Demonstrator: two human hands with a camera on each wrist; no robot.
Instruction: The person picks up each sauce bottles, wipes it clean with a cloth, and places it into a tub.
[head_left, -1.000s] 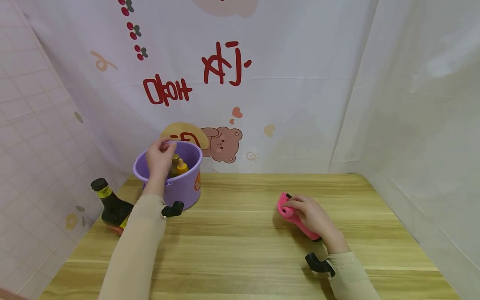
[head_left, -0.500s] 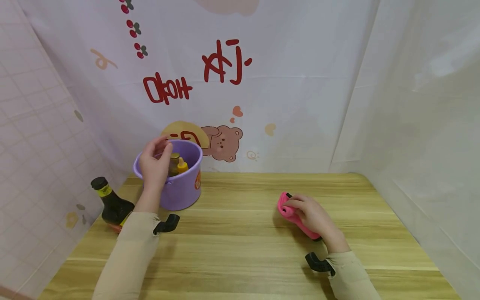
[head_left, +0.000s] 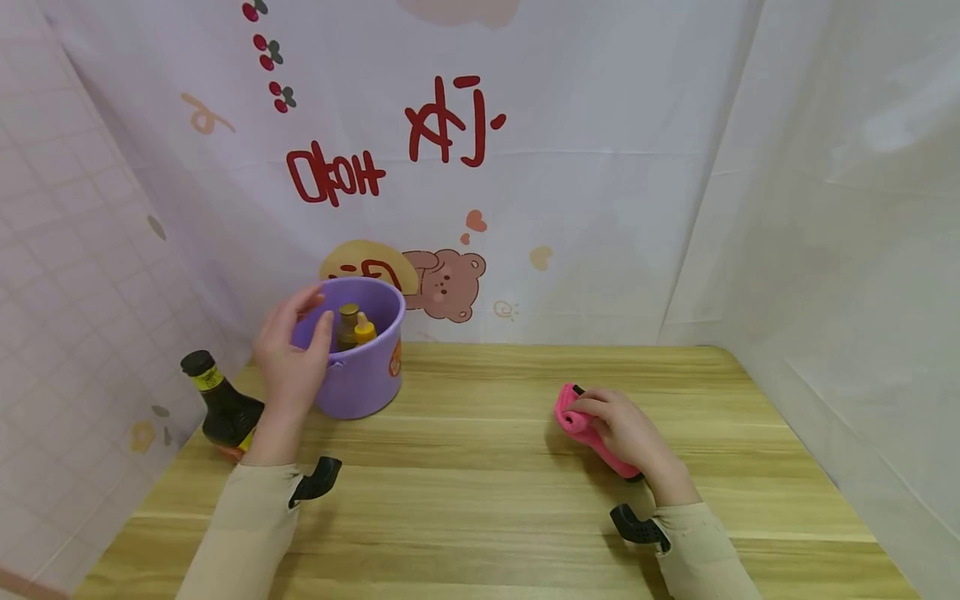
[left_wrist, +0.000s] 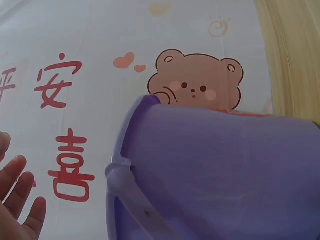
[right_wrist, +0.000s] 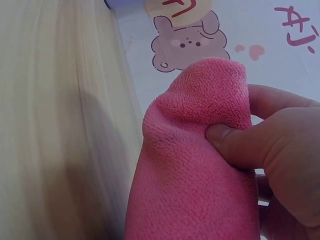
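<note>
This looks like a small screened-off booth, set up like a staged corner. A white cloth backdrop (head_left: pixel 600 200) printed with a cartoon bear (head_left: pixel 453 287), hearts (head_left: pixel 476 221) and red characters (head_left: pixel 446 121) hangs behind a wood-grain surface (head_left: pixel 480 517). A grid-patterned sheet (head_left: pixel 82 250) closes the left side, a plain pale sheet (head_left: pixel 840 267) the right. The purple bucket (head_left: pixel 367 383) and dark bottle (head_left: pixel 228 415) are household goods; the room beyond is hidden.

Beneath the left hand (head_left: pixel 288 357) and the right hand (head_left: pixel 626 428) spreads a wood-grain tabletop (head_left: pixel 480 492). Beyond both hangs a white cloth (head_left: pixel 607 225) printed with red characters (head_left: pixel 442 121) and a brown bear (head_left: pixel 453 287); a grid-patterned sheet (head_left: pixel 82 258) stands to the left hand's left.
</note>
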